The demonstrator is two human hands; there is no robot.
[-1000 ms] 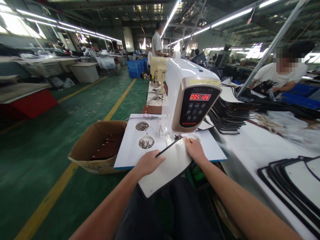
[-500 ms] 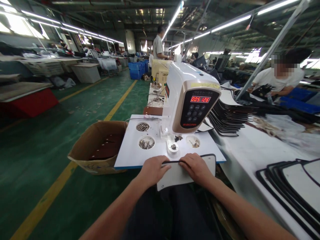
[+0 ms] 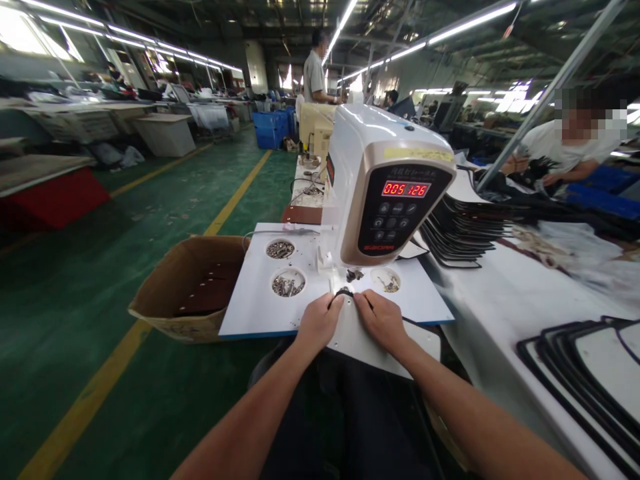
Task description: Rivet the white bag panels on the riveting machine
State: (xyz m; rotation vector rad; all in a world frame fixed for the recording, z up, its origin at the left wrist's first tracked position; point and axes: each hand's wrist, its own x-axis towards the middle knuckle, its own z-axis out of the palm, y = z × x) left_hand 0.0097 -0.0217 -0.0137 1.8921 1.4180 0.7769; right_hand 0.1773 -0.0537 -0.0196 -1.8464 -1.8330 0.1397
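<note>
Both of my hands pinch a white panel with black edging (image 3: 347,333), one on each side of its far corner. My left hand (image 3: 320,319) is closed on the left of that corner, my right hand (image 3: 383,320) on the right. The corner sits at the lower post of a white riveting machine (image 3: 345,173), just under its head, and hides most of the post. The panel's near part slopes down toward my lap. Small holes or studs show along it. The machine's red display (image 3: 406,190) reads 005126.
Recessed cups (image 3: 289,283) of small metal parts are set in the white machine table (image 3: 250,307). A cardboard box (image 3: 185,323) with dark red pieces stands at the left. Edged panels (image 3: 465,227) are stacked at the right, more (image 3: 575,380) nearer. A co-worker (image 3: 570,147) is at the right.
Both hands have moved forward with the panel and closer together. The panel has turned, so a corner now lies at the machine's lower post instead of its long edge facing the machine.
</note>
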